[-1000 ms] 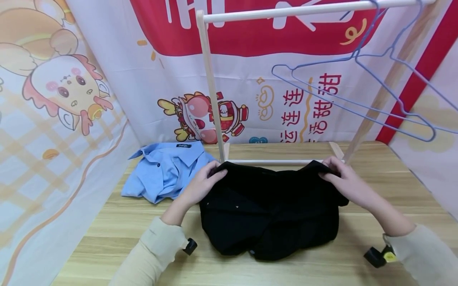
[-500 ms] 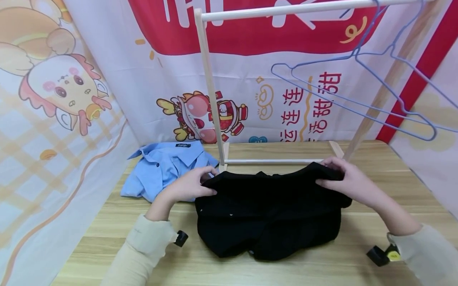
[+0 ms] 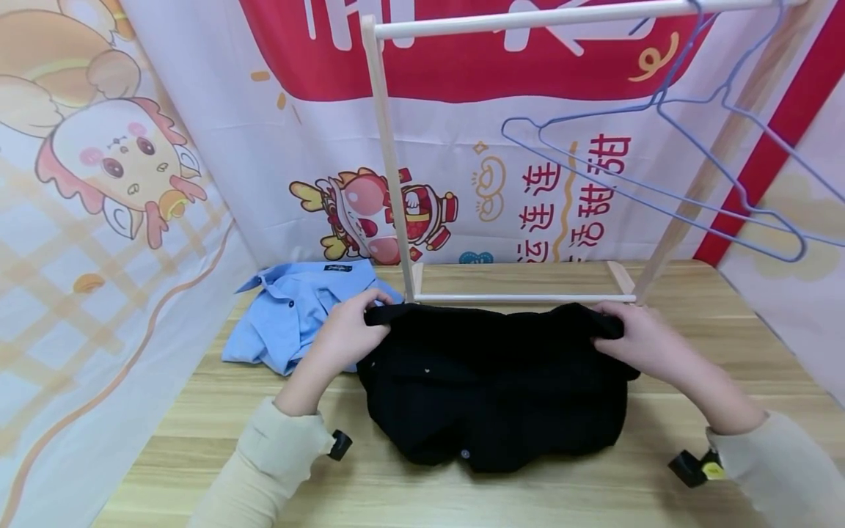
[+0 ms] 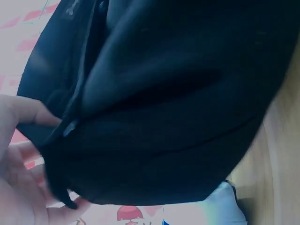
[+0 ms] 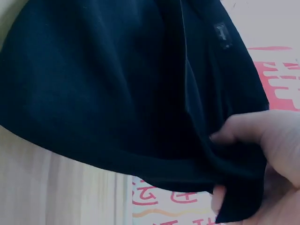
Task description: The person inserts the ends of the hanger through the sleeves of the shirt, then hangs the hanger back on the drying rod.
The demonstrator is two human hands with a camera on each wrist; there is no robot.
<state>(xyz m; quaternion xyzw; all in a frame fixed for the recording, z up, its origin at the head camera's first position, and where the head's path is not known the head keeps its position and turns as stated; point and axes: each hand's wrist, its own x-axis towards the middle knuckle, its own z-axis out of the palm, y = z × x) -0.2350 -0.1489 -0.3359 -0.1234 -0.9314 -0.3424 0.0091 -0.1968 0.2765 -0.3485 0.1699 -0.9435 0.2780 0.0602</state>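
Observation:
A black garment (image 3: 491,396) is stretched between my two hands, its lower part bunched on the wooden table. It carries small metal studs near the upper left and a button at the lower middle; its exact kind is unclear. My left hand (image 3: 350,334) pinches the upper left corner, thumb in front. At the upper right corner, my right hand (image 3: 637,334) grips the edge. In the left wrist view, the thumb of the left hand (image 4: 23,154) lies by a stud. A label shows inside the far edge of the black garment (image 5: 117,84) in the right wrist view.
Left of the garment lies a crumpled light-blue shirt (image 3: 297,315). A white wooden rack (image 3: 389,161) stands behind it, with blue wire hangers (image 3: 660,176) on its top bar at the right. Printed cloth (image 3: 317,132) covers the walls around the wooden table (image 3: 178,440).
My left hand shifted left and lost its close grip, then took the garment's upper left corner again. The top edge is straighter now. The right hand moved only slightly.

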